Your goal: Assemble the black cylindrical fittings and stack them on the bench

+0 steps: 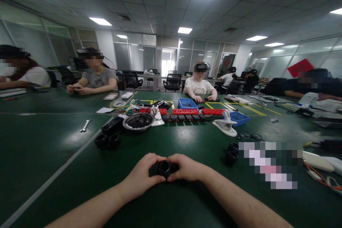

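Between both hands, low over the green table, is a small black cylindrical part (165, 166) with a round hole facing me. My left hand (144, 171) pinches it from the left, thumb below and fingers above. My right hand (184, 168) grips the same part from the right in a like manner. Several similar black round parts (114, 141) lie to the left beyond my left hand. More black parts (232, 154) stand together on the right. What exactly the held part is cannot be made out.
A metal bowl (127, 125), black device (112, 125), wrench (86, 125), white clip stand (226, 124), red strips (184, 111) and blue bins (187, 103) lie on the green table (171, 206). Glasses (249, 136) rest at right. Co-workers sit across and at both sides.
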The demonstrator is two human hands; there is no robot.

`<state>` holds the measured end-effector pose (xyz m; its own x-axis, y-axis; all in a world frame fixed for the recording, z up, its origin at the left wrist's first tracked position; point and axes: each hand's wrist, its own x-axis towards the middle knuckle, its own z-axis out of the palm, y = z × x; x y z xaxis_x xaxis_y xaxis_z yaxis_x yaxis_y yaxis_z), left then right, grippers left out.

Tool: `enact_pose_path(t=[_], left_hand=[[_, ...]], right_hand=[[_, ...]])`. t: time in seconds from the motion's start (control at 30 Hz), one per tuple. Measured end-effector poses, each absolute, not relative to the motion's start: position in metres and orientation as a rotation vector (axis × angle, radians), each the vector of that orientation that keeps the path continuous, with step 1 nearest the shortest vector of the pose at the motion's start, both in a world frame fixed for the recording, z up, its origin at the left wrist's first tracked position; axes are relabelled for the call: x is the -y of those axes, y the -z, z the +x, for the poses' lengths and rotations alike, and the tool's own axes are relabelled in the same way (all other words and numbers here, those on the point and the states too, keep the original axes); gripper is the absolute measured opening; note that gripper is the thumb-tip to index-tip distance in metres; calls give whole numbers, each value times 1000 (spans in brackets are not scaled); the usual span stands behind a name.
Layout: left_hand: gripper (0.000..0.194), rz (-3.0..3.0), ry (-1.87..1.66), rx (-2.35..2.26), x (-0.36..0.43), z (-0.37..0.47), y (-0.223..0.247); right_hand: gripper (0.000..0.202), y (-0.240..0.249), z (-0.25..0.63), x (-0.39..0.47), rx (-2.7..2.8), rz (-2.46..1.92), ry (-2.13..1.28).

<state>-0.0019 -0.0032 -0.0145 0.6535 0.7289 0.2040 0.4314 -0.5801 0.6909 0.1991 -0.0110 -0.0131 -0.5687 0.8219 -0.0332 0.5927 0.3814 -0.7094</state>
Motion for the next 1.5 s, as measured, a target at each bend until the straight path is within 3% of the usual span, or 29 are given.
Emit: enact_pose_path(t=[0.1,0.3,0.47,0.63,0.73,0.8,0.9,1.0,1.1,1.23,1.33,1.5], left_hand=[[32,2216,-677,-957,6,2,16],[29,2175,-753,-1059,7,4,21],[32,2229,-678,-894,2,-2,15],[37,2203,-564,-779,-1,-6,11],[41,2189,-553,-775,0,-5,11],[47,2197,-551,-781,1,-5,11],[45,2217,-557,-820,3,-3,10],[37,2233,-620,-904,6,-1,10],[36,2258,-655,-943,7,0,12],[43,2264,-597,-824,1,-5,13],[46,2242,-536,-765,-5,-9,14],[44,2238,-550,-811,-7,-9,13]], right_hand=[[39,16,189,17,2303,-1448,-798],[50,16,169,32,2363,-1673,-100],[58,16,182,25,2434,-1395,-392],[30,14,199,10,2500,-1162,-788],[32,15,199,10,2406,-1207,-904],[43,17,194,14,2366,-1279,-888],[58,22,181,23,2333,-1528,-602],[59,23,168,30,2299,-1724,-264],[59,21,167,32,2347,-1635,-115],[59,16,181,25,2426,-1401,-404],[47,13,192,17,2469,-1255,-669],[32,15,196,10,2460,-1213,-723]])
